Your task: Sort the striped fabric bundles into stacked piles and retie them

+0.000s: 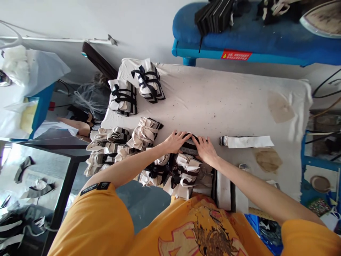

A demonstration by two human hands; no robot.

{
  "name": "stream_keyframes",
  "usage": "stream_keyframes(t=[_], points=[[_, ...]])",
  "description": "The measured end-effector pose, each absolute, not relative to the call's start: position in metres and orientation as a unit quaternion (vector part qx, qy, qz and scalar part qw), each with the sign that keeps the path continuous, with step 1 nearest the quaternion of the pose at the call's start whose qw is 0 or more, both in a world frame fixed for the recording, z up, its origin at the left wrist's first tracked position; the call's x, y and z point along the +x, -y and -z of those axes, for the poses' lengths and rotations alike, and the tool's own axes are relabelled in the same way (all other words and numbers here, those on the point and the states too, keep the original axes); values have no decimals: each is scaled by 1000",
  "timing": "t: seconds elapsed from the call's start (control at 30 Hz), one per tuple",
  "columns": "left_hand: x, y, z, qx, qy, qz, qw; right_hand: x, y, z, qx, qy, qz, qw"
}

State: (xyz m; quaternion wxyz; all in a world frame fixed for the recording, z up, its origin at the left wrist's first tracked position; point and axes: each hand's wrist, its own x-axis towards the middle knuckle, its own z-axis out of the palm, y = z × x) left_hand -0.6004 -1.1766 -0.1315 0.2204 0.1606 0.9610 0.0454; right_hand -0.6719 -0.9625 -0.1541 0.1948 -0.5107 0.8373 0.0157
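Fingers (204, 142) of the left hand (173, 143) and right hand (207, 152) grip a black-and-grey striped fabric stack (189, 146), seemingly not yet tied, while several white-and-black cloth bundles (123, 96) lie already tied.

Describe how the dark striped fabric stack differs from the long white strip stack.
The dark striped fabric stack shows dark bands; the long white strip stack looks mostly white. The left hand and right hand touch the dark stack, not the white one. Both look layered.
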Motion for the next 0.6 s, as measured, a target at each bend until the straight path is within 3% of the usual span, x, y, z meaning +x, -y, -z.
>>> stream_keyframes(t=[0.6], points=[[-605, 1188, 146, 77, -964, -81, 240, -690, 963, 155, -497, -834, 3, 238]])
